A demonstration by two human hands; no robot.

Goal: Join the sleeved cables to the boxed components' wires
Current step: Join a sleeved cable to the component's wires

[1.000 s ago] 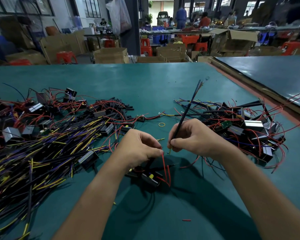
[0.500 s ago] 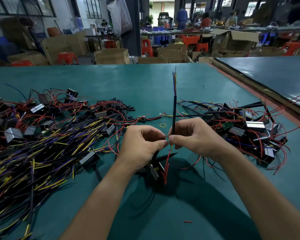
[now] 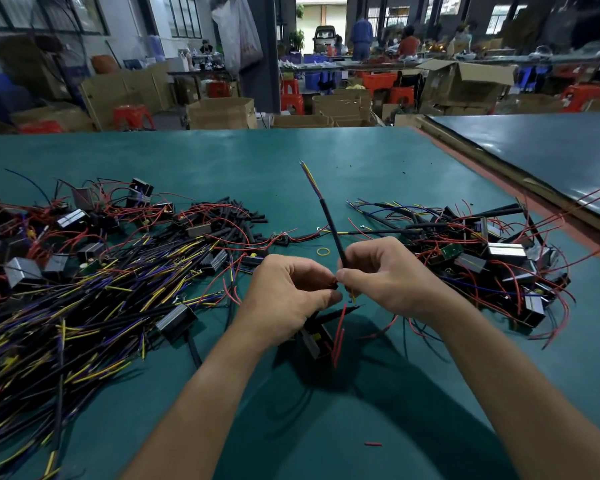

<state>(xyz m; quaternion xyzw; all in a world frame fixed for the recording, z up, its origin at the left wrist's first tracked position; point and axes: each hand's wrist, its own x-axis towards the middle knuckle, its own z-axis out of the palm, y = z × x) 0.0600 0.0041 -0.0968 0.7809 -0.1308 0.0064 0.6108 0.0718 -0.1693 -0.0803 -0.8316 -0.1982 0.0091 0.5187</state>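
My right hand (image 3: pixel 387 275) grips a black sleeved cable (image 3: pixel 329 220) that points up and away, with yellow and purple wire ends at its top. My left hand (image 3: pixel 288 292) pinches thin red wire ends right beside my right fingertips. Below my left hand hangs a small black boxed component (image 3: pixel 317 341) with red wires (image 3: pixel 338 336) dangling from it. The fingertips of both hands meet over the wire ends, and the joint itself is hidden.
A large pile of black sleeved cables with yellow and purple wires (image 3: pixel 66 306) covers the left of the green table (image 3: pixel 291 161). Boxed components with red wires (image 3: pixel 482 258) lie piled at the right. A yellow rubber band (image 3: pixel 323 251) lies behind my hands.
The sleeved cable swung from leaning right to upright and now leans left. My hands rose slightly and came together, lifting the boxed component off the table.
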